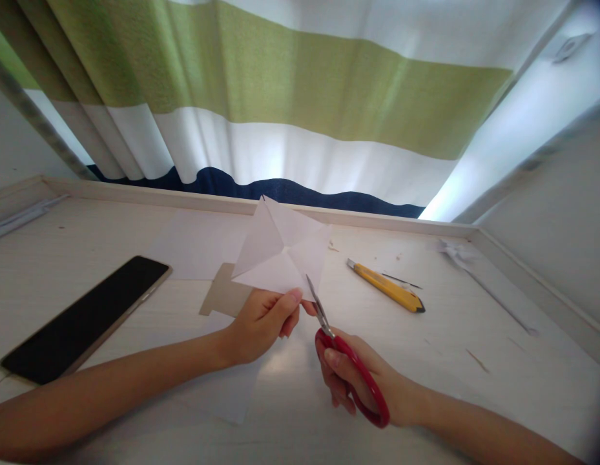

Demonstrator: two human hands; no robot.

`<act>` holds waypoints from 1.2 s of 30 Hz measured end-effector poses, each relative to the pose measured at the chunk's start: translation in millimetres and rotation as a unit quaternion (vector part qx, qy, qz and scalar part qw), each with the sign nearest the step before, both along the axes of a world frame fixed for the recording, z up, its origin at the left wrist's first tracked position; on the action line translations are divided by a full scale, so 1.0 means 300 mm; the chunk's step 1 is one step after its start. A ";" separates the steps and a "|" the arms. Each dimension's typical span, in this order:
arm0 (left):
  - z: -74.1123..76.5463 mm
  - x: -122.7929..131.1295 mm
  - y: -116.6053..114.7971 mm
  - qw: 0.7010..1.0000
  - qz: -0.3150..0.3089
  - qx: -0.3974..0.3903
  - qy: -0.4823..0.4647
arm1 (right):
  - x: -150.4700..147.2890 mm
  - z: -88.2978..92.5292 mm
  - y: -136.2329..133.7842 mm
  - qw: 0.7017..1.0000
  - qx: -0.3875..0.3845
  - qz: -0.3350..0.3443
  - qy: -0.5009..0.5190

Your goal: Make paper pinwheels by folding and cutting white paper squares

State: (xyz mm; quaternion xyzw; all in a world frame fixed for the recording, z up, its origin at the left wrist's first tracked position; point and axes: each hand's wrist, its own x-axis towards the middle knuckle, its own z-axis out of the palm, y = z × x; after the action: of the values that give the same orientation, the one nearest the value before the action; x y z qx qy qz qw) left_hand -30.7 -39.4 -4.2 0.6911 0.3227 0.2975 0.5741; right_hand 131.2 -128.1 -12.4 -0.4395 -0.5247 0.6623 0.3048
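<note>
My left hand (265, 323) pinches the lower edge of a white square paper (300, 226) and holds it up over the table. Creases or slits run from the paper's corners toward its middle, and a small dark mark shows at its top corner. In my right hand (352, 368) is a pair of red-handled scissors (360, 381), my fingers through the loops. Their blades look nearly closed and point up at the paper's lower right part, close beside my left fingertips. Whether the blades touch the paper I cannot tell.
On the white table (449, 413) a black phone (86, 316) lies at left. A yellow utility knife (387, 286) and a thin dark stick lie right. Beyond them is a paper pinwheel (488, 284) on a stick. White sheets (197, 242) and a beige card piece (225, 290) lie behind my left hand.
</note>
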 end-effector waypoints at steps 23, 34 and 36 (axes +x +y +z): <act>-0.001 -0.004 -0.007 1.000 -0.002 -0.014 0.003 | -0.003 -0.003 0.003 0.999 -0.001 -0.022 -0.023; 0.004 0.000 -0.007 1.000 0.002 0.010 -0.005 | 0.017 -0.011 0.019 0.998 -0.035 -0.046 -0.021; 0.001 -0.001 -0.005 1.000 0.001 0.011 -0.004 | 0.018 -0.011 0.020 0.998 -0.030 -0.044 -0.022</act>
State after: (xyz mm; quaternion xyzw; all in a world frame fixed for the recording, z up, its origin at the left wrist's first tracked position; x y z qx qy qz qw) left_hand -31.0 -41.0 -4.0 0.6960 0.3174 0.3044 0.5676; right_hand 136.6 -122.0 -15.9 -0.4853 -0.4911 0.6541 0.3090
